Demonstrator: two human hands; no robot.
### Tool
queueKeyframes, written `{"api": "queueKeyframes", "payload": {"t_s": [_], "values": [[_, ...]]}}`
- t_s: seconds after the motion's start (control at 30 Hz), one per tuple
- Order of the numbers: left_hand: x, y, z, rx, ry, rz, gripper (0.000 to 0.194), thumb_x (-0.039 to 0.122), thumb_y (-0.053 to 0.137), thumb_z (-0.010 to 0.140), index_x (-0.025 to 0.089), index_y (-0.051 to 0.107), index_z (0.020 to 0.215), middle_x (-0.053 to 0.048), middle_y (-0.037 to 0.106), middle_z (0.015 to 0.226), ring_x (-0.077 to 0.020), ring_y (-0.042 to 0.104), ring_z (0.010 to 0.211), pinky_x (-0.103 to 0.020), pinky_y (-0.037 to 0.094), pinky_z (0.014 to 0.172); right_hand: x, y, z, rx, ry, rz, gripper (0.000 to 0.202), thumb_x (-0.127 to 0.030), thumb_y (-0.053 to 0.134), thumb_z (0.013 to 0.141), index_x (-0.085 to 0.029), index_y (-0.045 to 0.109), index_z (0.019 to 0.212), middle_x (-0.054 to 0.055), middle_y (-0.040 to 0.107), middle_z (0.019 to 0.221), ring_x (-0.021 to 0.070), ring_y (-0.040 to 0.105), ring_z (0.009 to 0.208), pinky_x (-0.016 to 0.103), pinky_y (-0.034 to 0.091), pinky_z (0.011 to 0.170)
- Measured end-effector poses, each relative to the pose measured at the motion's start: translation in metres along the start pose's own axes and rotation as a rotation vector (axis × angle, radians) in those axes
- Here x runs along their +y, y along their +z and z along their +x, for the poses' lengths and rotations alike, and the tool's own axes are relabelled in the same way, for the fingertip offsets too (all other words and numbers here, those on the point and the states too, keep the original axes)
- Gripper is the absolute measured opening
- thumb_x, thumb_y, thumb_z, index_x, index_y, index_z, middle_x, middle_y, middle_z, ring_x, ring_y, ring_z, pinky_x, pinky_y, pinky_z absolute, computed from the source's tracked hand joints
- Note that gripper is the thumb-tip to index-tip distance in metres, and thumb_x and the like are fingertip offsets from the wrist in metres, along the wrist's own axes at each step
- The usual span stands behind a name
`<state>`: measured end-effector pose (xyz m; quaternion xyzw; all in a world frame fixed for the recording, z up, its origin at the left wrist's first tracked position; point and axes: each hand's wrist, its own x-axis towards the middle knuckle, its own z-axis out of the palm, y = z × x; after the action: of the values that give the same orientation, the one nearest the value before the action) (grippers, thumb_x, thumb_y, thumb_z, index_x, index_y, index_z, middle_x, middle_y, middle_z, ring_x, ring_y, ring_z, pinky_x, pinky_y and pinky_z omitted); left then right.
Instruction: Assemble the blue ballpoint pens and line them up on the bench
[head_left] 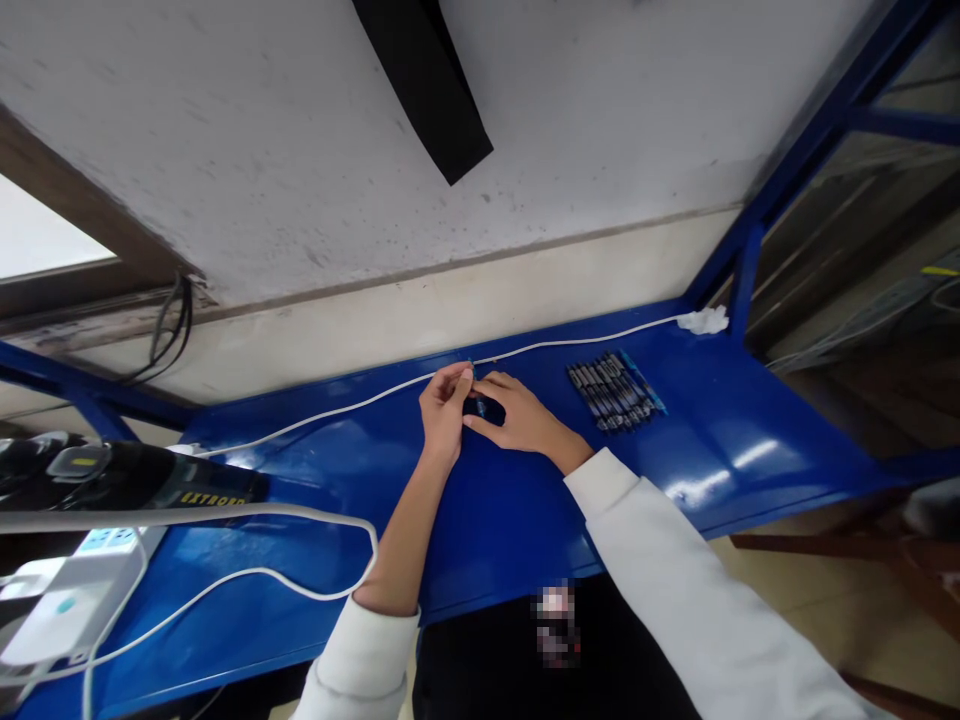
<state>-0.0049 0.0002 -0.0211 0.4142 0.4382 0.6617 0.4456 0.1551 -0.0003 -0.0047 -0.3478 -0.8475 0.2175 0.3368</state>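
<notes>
My left hand point(444, 405) is closed, its thumb and fingers pinching a slim bluish pen point(481, 406) that is mostly hidden by the fingers. Opposite it, my right hand point(521, 412) curves toward the pen with thumb and index finger apart, the fingertips close to my left thumb; whether they touch the pen I cannot tell. To the right of my hands, several dark pens point(611, 392) lie side by side in a row. A brighter blue pen point(643, 382) lies at the row's right end.
The blue table point(502, 520) runs along a wall. A white cable point(360, 403) crosses its back, ending near crumpled white material point(705, 320). On the left are a black object with yellow lettering point(202, 490), a white power strip point(90, 580) and looping cables. Blue frame posts point(742, 280) stand at the right.
</notes>
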Motion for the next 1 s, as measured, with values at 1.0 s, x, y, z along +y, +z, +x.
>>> {"api": "queueKeyframes", "payload": {"t_s": [1.0], "values": [[0.012, -0.013, 0.005, 0.023, 0.281, 0.483, 0.015, 0.026, 0.065, 0.1, 0.022, 0.079, 0.104, -0.007, 0.08, 0.105, -0.0227, 0.074, 0.097, -0.034, 0.056, 0.086, 0.014, -0.051, -0.053, 0.403, 0.117, -0.488, 0.021, -0.026, 0.06, 0.107, -0.018, 0.069, 0.124, 0.015, 0.069, 0.121, 0.0308, 0.064, 0.114, 0.046, 0.047, 0.098]]}}
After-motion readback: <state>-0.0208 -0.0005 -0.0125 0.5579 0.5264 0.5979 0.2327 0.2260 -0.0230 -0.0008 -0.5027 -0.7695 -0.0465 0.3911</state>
